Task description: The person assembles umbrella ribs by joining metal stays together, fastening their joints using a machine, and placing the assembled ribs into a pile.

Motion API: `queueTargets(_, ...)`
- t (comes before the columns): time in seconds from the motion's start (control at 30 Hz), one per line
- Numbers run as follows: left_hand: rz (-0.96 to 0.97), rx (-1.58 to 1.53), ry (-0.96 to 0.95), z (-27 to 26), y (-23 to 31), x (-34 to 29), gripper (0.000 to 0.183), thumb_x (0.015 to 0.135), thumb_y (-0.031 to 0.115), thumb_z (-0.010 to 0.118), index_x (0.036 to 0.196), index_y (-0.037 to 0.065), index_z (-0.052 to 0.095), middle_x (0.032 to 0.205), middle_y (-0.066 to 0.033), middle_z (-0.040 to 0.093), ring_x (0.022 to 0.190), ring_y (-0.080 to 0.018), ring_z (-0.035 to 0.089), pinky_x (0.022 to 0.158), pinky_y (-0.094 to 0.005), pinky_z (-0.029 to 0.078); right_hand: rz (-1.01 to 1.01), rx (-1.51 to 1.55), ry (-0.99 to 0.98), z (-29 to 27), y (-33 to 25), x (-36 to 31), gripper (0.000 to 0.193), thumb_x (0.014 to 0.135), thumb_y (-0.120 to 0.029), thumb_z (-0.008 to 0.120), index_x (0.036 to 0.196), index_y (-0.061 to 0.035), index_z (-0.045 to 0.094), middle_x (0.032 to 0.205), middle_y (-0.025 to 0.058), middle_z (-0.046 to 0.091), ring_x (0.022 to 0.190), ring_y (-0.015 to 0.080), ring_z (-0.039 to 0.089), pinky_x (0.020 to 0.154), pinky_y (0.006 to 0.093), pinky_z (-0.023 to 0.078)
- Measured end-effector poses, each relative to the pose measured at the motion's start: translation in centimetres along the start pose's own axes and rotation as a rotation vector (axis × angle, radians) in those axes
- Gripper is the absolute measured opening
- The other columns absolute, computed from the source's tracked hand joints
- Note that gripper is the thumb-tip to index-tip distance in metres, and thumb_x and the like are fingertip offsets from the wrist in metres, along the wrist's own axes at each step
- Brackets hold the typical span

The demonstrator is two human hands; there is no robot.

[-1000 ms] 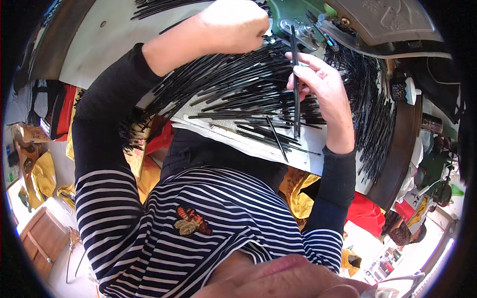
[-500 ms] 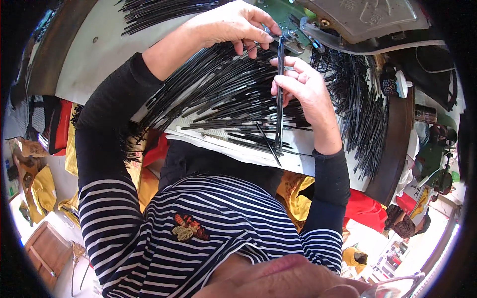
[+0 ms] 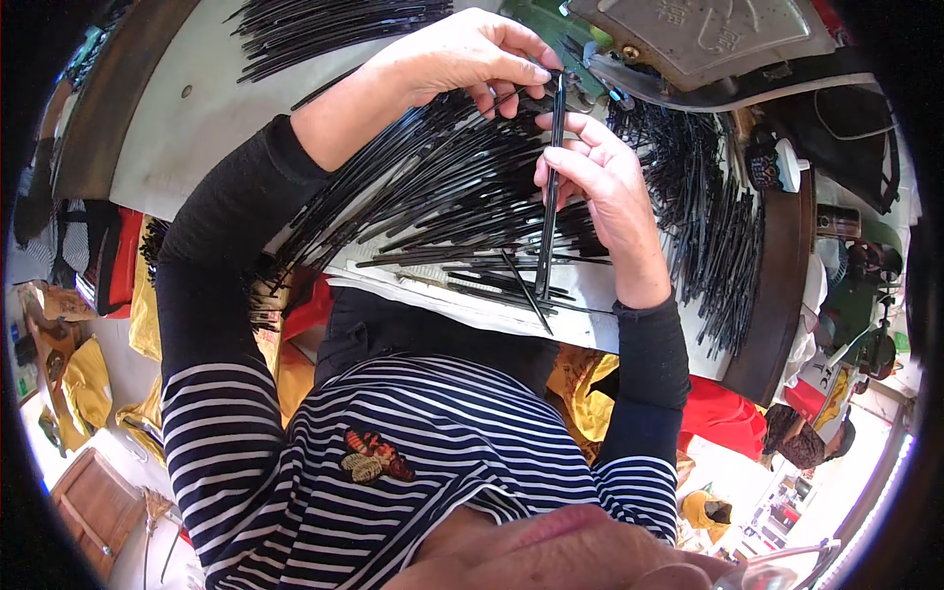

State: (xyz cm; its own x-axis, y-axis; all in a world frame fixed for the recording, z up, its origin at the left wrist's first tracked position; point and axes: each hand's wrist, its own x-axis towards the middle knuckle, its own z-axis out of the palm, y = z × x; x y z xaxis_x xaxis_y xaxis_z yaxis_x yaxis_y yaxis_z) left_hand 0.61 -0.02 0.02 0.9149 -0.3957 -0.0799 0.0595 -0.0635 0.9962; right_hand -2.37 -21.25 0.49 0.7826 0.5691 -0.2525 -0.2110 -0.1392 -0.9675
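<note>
Head view: your left hand [image 3: 462,54] is curled, thumb and fingertips pinching the top end of a long black strip [image 3: 549,187] near the machine. Your right hand [image 3: 600,182] sits just below, fingers closed loosely round the same strip mid-length, thumb along it. The strip runs roughly straight toward you from the pinch; its lower end hangs over the table's near edge.

Under both hands: a fanned pile of black strips [image 3: 433,197] covers the white table [image 3: 197,128], spreading from the machine toward your left sleeve. Your left forearm lies across that pile and hides part of it. A few loose strips [image 3: 492,285] lie crosswise at the near edge, one slanted across the held strip's lower end.

A second bundle of black strips [image 3: 324,25] sits at the far left of the table, apart from the hands. A third mass of strips [image 3: 723,226] hangs to your right, past the right wrist, crowding the space beside it.

A green machine with a grey metal cover [image 3: 708,34] sits just beyond the pinch point; the strip's top end is touching or nearly touching it, can't tell which.

Below the table: yellow and red cloth [image 3: 590,393] between your lap and the table edge.
</note>
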Motion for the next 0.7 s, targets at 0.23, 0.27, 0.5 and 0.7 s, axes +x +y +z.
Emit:
queueTargets(0.23,0.094,0.011,-0.010,0.60,0.29,0.57,0.036,0.084,0.021,0.059,0.114,0.001,0.056,0.080,-0.0058,0.063,0.056,-0.0073,0.057,0.047,-0.0171,0.046,-0.064,0.055,0.067,0.04,0.20,0.08,0.038,0.083,-0.016,0.058,0.116,0.0003,0.049,0.074,0.0076,0.063,0.057,0.0095,0.056,0.052,0.0196,0.046)
queueTargets(0.27,0.108,0.016,-0.008,0.69,0.33,0.65,0.036,0.085,0.021,0.058,0.114,0.000,0.055,0.080,-0.0066,0.063,0.055,-0.0077,0.057,0.047,-0.0176,0.046,-0.077,0.063,0.087,-0.01,0.29,0.10,0.038,0.083,-0.017,0.058,0.116,0.0007,0.049,0.074,0.0082,0.063,0.058,0.0098,0.057,0.052,0.0200,0.046)
queueTargets(0.5,0.138,0.083,-0.006,0.87,0.39,0.91,0.033,0.087,0.018,0.055,0.114,-0.002,0.054,0.080,-0.0078,0.063,0.051,-0.0079,0.056,0.045,-0.0178,0.047,-0.070,0.052,0.080,-0.30,0.45,0.35,0.039,0.083,-0.017,0.058,0.116,0.0014,0.049,0.074,0.0080,0.063,0.059,0.0102,0.057,0.052,0.0204,0.046)
queueTargets(0.7,0.144,0.120,-0.009,0.85,0.53,0.95,0.032,0.087,0.017,0.054,0.114,-0.002,0.054,0.079,-0.0070,0.063,0.050,-0.0071,0.056,0.044,-0.0175,0.047,-0.075,0.107,0.059,-0.39,0.30,0.27,0.039,0.083,-0.018,0.058,0.116,0.0011,0.049,0.073,0.0079,0.063,0.057,0.0103,0.057,0.050,0.0201,0.045)
